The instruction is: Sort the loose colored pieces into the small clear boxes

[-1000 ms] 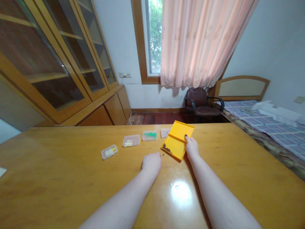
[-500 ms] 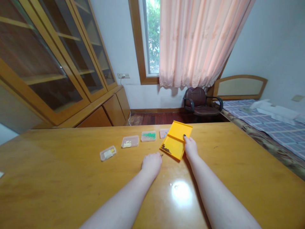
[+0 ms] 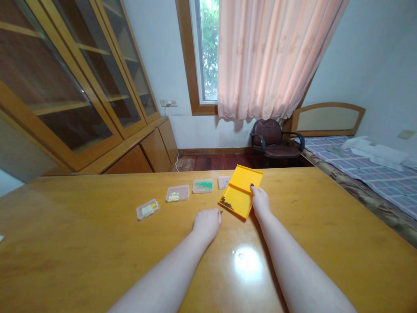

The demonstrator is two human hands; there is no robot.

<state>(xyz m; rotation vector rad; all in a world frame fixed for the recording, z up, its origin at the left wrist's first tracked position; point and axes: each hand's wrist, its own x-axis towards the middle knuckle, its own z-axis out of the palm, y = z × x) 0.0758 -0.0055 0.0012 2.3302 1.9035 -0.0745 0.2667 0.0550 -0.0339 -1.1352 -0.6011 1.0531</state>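
My right hand (image 3: pixel 261 203) grips the right edge of an opened yellow box (image 3: pixel 241 201), tilted so that small dark brown pieces (image 3: pixel 226 203) gather in its lower left corner. My left hand (image 3: pixel 207 222) is closed just left of that corner, on or close above the table. A tiny dark piece (image 3: pixel 221 212) shows at its fingertips; whether the fingers pinch it or it lies beside them is hard to make out. Behind the hands stand clear trays: one with green pieces (image 3: pixel 203 185), one with cream pieces (image 3: pixel 174 196), and one with blue pieces (image 3: pixel 223 183), partly hidden by the yellow box.
A small clear box (image 3: pixel 147 210) with white and yellow contents stands at the left end of the tray row. All rest on a glossy wooden table (image 3: pixel 97 243). Beyond are an office chair (image 3: pixel 272 139), a bed (image 3: pixel 361 161) and a glass-fronted cabinet (image 3: pixel 110 124).
Almost nothing differs. Less of the dark stuff shows at my left fingertips now; my right hand and the yellow box have held still.
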